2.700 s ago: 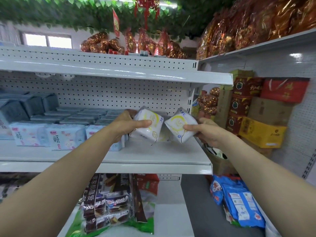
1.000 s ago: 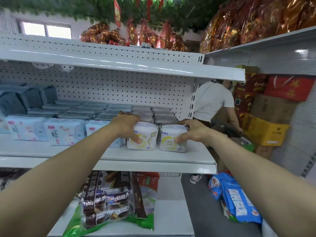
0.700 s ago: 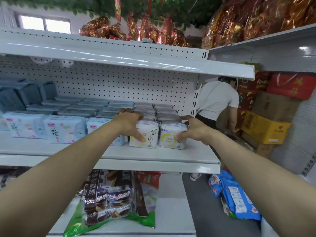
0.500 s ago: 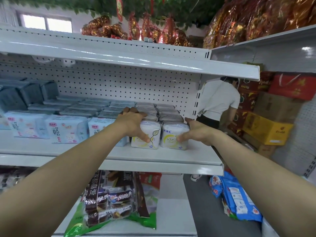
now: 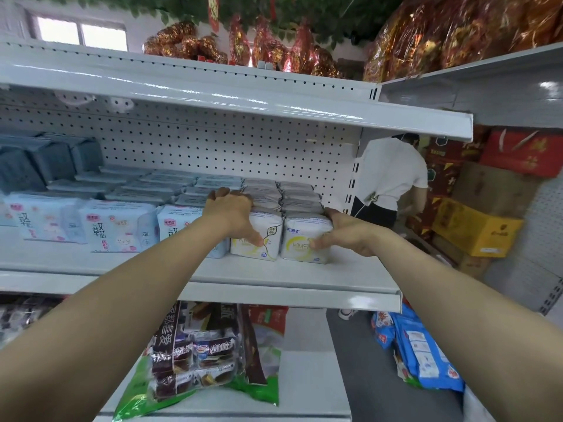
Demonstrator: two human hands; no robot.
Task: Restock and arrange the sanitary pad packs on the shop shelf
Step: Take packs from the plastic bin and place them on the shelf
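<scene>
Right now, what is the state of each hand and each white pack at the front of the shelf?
Left hand: grips left pack.
Right hand: grips right pack.
Left pack: upright on shelf, touching right pack.
Right pack: upright, front row.

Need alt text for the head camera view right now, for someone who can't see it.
Two bare hands press two white sanitary pad packs upright at the front of a white shop shelf: left hand on the left pack, right hand on the right pack. Pale blue packs stand alongside.
</scene>
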